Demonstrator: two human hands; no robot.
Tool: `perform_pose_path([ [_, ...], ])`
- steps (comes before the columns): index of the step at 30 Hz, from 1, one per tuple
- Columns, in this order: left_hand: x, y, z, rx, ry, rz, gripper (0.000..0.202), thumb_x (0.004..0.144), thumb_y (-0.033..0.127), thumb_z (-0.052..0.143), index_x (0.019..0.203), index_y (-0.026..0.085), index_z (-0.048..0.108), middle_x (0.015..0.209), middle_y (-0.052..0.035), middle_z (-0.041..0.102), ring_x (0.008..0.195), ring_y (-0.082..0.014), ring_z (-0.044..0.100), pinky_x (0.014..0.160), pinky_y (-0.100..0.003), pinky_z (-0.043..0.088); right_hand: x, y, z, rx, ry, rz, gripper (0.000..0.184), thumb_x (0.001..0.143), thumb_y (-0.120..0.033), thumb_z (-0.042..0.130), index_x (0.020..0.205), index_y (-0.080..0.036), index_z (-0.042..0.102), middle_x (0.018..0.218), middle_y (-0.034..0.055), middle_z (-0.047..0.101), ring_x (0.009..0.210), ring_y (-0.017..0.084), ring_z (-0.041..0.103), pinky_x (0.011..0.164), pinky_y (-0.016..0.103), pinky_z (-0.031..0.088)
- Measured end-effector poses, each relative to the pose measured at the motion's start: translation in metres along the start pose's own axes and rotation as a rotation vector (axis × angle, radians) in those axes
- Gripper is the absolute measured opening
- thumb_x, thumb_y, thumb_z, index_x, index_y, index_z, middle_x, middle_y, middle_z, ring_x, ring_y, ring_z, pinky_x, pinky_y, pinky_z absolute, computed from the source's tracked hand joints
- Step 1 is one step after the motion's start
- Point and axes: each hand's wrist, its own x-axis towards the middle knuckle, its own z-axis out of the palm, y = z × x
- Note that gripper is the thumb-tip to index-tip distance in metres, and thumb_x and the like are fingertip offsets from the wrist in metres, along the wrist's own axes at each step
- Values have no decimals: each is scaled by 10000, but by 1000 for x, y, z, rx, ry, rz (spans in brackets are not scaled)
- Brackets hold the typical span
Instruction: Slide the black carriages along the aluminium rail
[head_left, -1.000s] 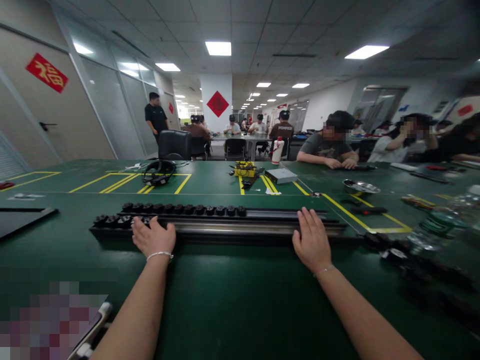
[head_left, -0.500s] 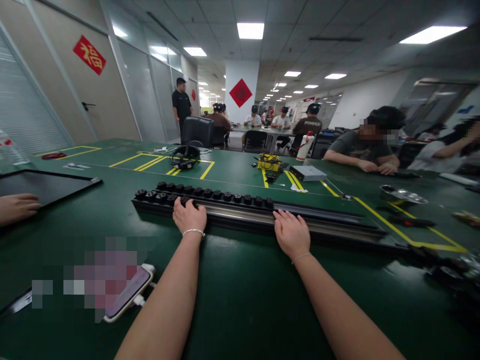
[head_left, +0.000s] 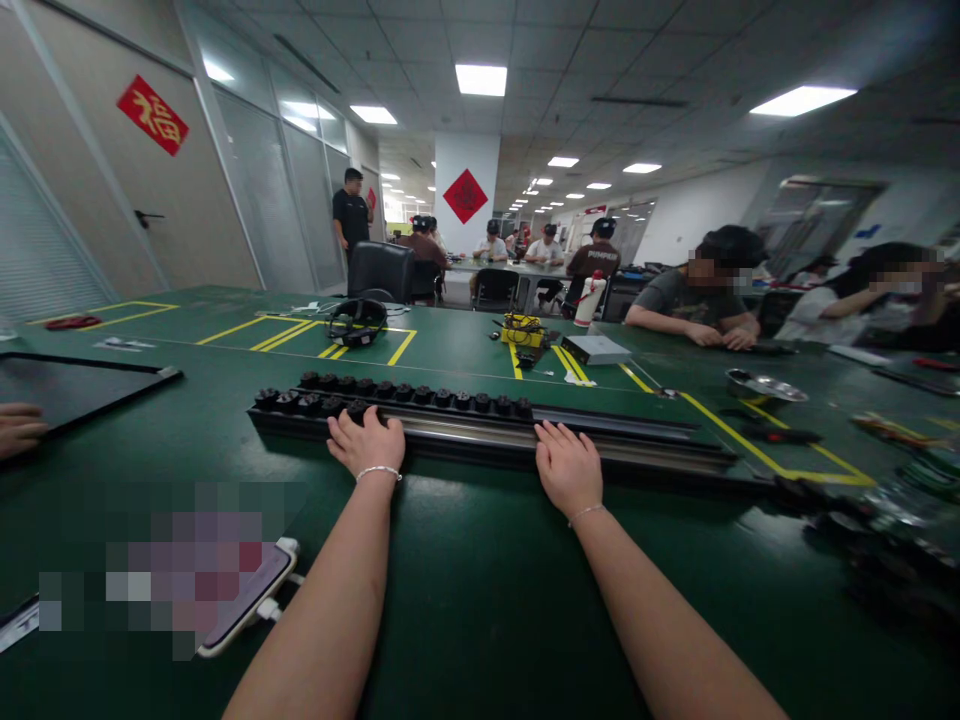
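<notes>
Two long black channel rails lie side by side across the green table. A row of black round ribbed pieces sits in the left part of the far rail. Inside the near rail, which has a shiny strip, more black round pieces stand at the left end. My left hand rests on the near rail beside the last of these pieces, fingers spread. Its fingertips partly cover a piece. Farther right, my right hand lies with outstretched fingers over the near rail's front edge.
A phone with a cable lies at the front left. Another person's hand is by a black panel. Beyond the rails are a headset, a yellow object and a grey box. A metal bowl stands right.
My view has turned slightly right, so the surroundings appear farther left. Both hands stay on the near rail in nearly the same places.
</notes>
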Motion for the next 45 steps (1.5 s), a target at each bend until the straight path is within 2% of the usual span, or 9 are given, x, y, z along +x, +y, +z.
perform_pose_path([
  [4, -1, -2, 1, 13, 23, 12, 423, 761, 359, 449, 1137, 206, 563, 1352, -159, 339, 1303, -325, 195, 1004, -514, 217, 0, 0, -1, -3, 12, 3, 365, 854, -273, 341, 1127, -244, 582, 1200, 3, 567, 1126, 180, 488, 969, 373, 267],
  [8, 0, -4, 1, 19, 10, 23, 433, 756, 378, 456, 1130, 193, 575, 1326, -174, 369, 1289, -330, 223, 995, -499, 241, 0, -1, -3, -8, 14, 6, 359, 850, -271, 352, 1122, -249, 586, 1193, -2, 574, 1122, 174, 487, 941, 352, 290],
  [16, -2, -8, 2, 28, 62, 77, 418, 772, 400, 449, 1119, 212, 588, 1285, -158, 416, 1273, -321, 253, 965, -470, 294, 1, -2, -6, -12, 1, 4, 365, 843, -266, 355, 1125, -242, 586, 1187, 8, 580, 1113, 180, 486, 903, 344, 307],
  [45, -1, 0, -16, 65, -84, 41, 390, 791, 427, 437, 1111, 277, 601, 1283, -121, 429, 1264, -295, 273, 953, -462, 308, 2, 0, -6, 35, -35, 20, 356, 840, -281, 363, 1108, -249, 596, 1193, 2, 576, 1133, 181, 469, 901, 348, 311],
])
